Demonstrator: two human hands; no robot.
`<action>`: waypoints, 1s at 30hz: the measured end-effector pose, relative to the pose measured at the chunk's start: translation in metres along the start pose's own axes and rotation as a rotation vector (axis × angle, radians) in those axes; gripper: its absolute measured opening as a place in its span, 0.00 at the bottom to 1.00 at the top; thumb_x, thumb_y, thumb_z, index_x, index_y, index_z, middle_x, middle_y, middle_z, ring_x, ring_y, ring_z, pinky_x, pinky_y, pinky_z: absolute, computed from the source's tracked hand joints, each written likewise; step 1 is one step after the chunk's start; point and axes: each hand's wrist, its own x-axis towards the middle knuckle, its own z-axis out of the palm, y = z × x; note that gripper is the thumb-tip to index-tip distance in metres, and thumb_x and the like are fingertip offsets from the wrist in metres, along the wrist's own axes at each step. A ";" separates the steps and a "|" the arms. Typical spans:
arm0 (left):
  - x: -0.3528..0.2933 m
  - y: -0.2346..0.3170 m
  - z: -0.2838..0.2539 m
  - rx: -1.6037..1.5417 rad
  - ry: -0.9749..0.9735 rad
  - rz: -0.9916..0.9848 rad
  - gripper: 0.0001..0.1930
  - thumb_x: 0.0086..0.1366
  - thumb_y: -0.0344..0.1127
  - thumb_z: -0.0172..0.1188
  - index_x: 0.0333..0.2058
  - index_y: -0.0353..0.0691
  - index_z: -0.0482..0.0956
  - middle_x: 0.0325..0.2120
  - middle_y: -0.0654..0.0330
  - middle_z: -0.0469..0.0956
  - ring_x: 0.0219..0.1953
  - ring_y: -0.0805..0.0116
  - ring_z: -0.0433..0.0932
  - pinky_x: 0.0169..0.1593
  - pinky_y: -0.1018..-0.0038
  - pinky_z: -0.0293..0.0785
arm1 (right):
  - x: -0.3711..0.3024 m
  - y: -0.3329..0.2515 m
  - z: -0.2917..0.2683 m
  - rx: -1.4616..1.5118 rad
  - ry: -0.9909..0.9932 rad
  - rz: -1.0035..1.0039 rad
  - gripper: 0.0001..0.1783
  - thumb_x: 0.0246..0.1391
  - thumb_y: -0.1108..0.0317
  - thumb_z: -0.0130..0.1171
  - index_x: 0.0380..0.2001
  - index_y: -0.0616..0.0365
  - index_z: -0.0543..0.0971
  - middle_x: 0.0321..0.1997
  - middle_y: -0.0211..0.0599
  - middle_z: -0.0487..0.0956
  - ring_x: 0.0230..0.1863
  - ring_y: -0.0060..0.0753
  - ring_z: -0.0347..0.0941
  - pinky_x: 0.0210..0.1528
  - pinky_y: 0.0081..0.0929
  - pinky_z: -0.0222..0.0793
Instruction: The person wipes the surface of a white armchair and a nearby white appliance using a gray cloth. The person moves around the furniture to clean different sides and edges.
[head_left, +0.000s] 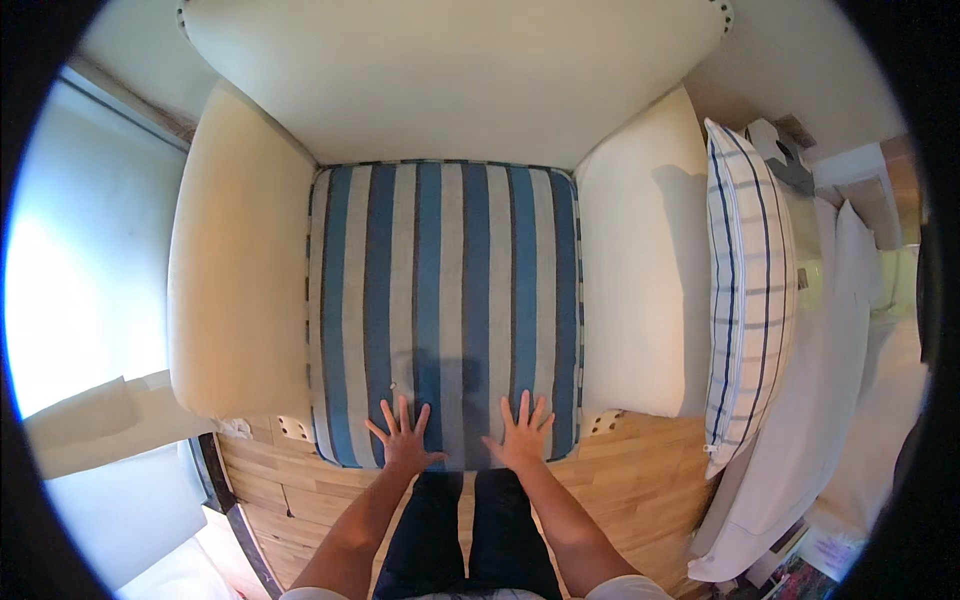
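1. Left hand (405, 442): bare, palm down, fingers fanned wide, nothing in its grasp; laid on the front part of the seat cushion, left of its middle.
2. Right hand (521, 432): bare, palm down, fingers likewise spread, holding nothing; laid on the same front part, right of the middle, apart from its fellow.
3. Thick, squarish fabric seat cushion (450, 260), striped lengthwise in blue and pale grey with dark thin lines, patterned edging: set between the two armrests, its rear edge at the backrest, its front edge before the person's legs. Soft shadow falls near the hands.
4. Broad cream upholstered backrest (450, 80): beyond the cushion, dark studs at its upper corners.
5. Padded cream left armrest (240, 270) and padded cream right armrest (630, 270): flanking the cushion.
6. White rectangular pillow (750, 290) with dark blue and grey checked lines: on edge, just beside the right armrest.
7. Light-brown wooden floor (640, 470): visible on both sides of the legs.
8. Dark trousers (420, 530): on the person's legs, between the forearms.
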 end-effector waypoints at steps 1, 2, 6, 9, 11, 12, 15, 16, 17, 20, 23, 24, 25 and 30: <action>0.001 0.002 0.005 0.004 -0.029 -0.019 0.59 0.38 0.79 0.57 0.67 0.61 0.44 0.66 0.44 0.23 0.65 0.30 0.23 0.50 0.20 0.29 | 0.000 0.001 0.002 -0.001 -0.015 -0.001 0.52 0.45 0.36 0.57 0.68 0.37 0.46 0.72 0.51 0.31 0.70 0.67 0.23 0.60 0.75 0.27; 0.006 0.003 0.009 0.008 -0.058 -0.039 0.59 0.38 0.78 0.57 0.67 0.62 0.44 0.66 0.45 0.24 0.65 0.31 0.24 0.50 0.20 0.30 | 0.004 0.002 0.003 -0.002 -0.030 -0.003 0.52 0.46 0.36 0.56 0.68 0.37 0.45 0.72 0.51 0.31 0.70 0.67 0.23 0.60 0.75 0.27; 0.013 0.009 0.005 0.035 -0.028 -0.059 0.59 0.38 0.76 0.59 0.67 0.63 0.43 0.67 0.45 0.27 0.65 0.31 0.25 0.51 0.20 0.31 | 0.012 0.003 0.000 0.003 -0.043 -0.012 0.52 0.46 0.37 0.57 0.68 0.36 0.43 0.72 0.49 0.31 0.70 0.67 0.23 0.59 0.77 0.26; 0.007 0.016 0.000 0.018 -0.078 -0.086 0.59 0.40 0.72 0.62 0.67 0.62 0.39 0.67 0.44 0.27 0.66 0.31 0.26 0.52 0.21 0.33 | 0.010 0.008 0.001 0.002 -0.136 -0.019 0.51 0.48 0.39 0.57 0.68 0.31 0.41 0.73 0.44 0.29 0.70 0.66 0.22 0.60 0.77 0.28; 0.005 0.018 0.004 0.027 -0.026 -0.093 0.59 0.42 0.71 0.62 0.67 0.61 0.37 0.66 0.44 0.27 0.66 0.32 0.26 0.53 0.22 0.35 | 0.012 0.020 -0.009 0.000 -0.213 -0.030 0.50 0.49 0.40 0.57 0.68 0.28 0.40 0.73 0.42 0.27 0.70 0.65 0.22 0.61 0.76 0.29; 0.003 0.019 0.009 -0.006 -0.019 -0.112 0.58 0.45 0.67 0.63 0.67 0.58 0.36 0.66 0.44 0.25 0.66 0.32 0.27 0.54 0.24 0.38 | 0.012 0.026 -0.021 0.067 -0.268 -0.069 0.48 0.50 0.41 0.56 0.67 0.24 0.40 0.73 0.36 0.24 0.71 0.61 0.21 0.61 0.77 0.30; -0.002 0.040 0.010 -0.249 0.011 -0.084 0.41 0.57 0.54 0.61 0.64 0.47 0.51 0.65 0.42 0.37 0.65 0.37 0.41 0.59 0.42 0.52 | 0.009 0.085 0.015 0.401 0.008 -0.269 0.37 0.54 0.44 0.53 0.64 0.44 0.59 0.71 0.41 0.48 0.70 0.48 0.44 0.65 0.52 0.49; -0.010 0.039 0.011 -0.357 0.031 -0.101 0.37 0.58 0.52 0.60 0.62 0.43 0.57 0.64 0.40 0.46 0.64 0.39 0.50 0.59 0.48 0.56 | 0.002 0.081 0.000 0.504 -0.123 -0.182 0.34 0.55 0.46 0.53 0.62 0.48 0.62 0.68 0.42 0.55 0.67 0.48 0.50 0.64 0.48 0.53; -0.013 0.042 0.012 -0.464 -0.007 -0.080 0.35 0.59 0.51 0.60 0.60 0.41 0.59 0.62 0.41 0.51 0.61 0.41 0.56 0.58 0.51 0.59 | -0.008 0.078 -0.015 0.602 -0.256 -0.096 0.32 0.56 0.48 0.52 0.60 0.53 0.65 0.65 0.43 0.61 0.64 0.49 0.56 0.62 0.44 0.57; -0.013 0.123 -0.008 -0.728 -0.101 0.119 0.31 0.60 0.49 0.58 0.56 0.35 0.63 0.55 0.43 0.64 0.52 0.46 0.69 0.55 0.59 0.65 | -0.043 0.143 0.045 0.607 -0.198 -0.123 0.28 0.57 0.51 0.51 0.55 0.57 0.70 0.57 0.48 0.70 0.56 0.51 0.66 0.54 0.46 0.64; -0.045 0.204 -0.050 -0.987 0.001 0.198 0.31 0.63 0.49 0.55 0.58 0.34 0.60 0.52 0.47 0.68 0.48 0.54 0.73 0.52 0.65 0.67 | -0.123 0.172 0.020 0.756 -0.164 -0.093 0.26 0.57 0.51 0.50 0.50 0.61 0.73 0.48 0.50 0.76 0.50 0.50 0.72 0.50 0.42 0.68; -0.053 0.230 -0.068 -1.128 0.054 0.223 0.32 0.63 0.50 0.54 0.59 0.35 0.58 0.52 0.49 0.68 0.49 0.56 0.72 0.51 0.67 0.67 | -0.144 0.189 0.017 0.819 -0.183 -0.081 0.25 0.57 0.52 0.50 0.50 0.61 0.73 0.48 0.50 0.76 0.49 0.50 0.72 0.50 0.41 0.68; -0.060 0.250 -0.087 -1.269 0.113 0.237 0.33 0.64 0.52 0.53 0.60 0.37 0.56 0.52 0.51 0.68 0.49 0.58 0.72 0.50 0.69 0.67 | -0.164 0.206 0.021 0.881 -0.214 -0.080 0.25 0.57 0.53 0.51 0.50 0.61 0.73 0.48 0.50 0.76 0.49 0.50 0.73 0.49 0.40 0.68; -0.096 0.382 -0.234 -1.584 0.400 0.188 0.40 0.61 0.44 0.59 0.65 0.36 0.46 0.62 0.47 0.52 0.58 0.58 0.61 0.58 0.68 0.60 | -0.261 0.342 0.057 0.809 0.067 0.065 0.17 0.51 0.57 0.56 0.39 0.57 0.79 0.37 0.46 0.81 0.41 0.45 0.77 0.44 0.35 0.72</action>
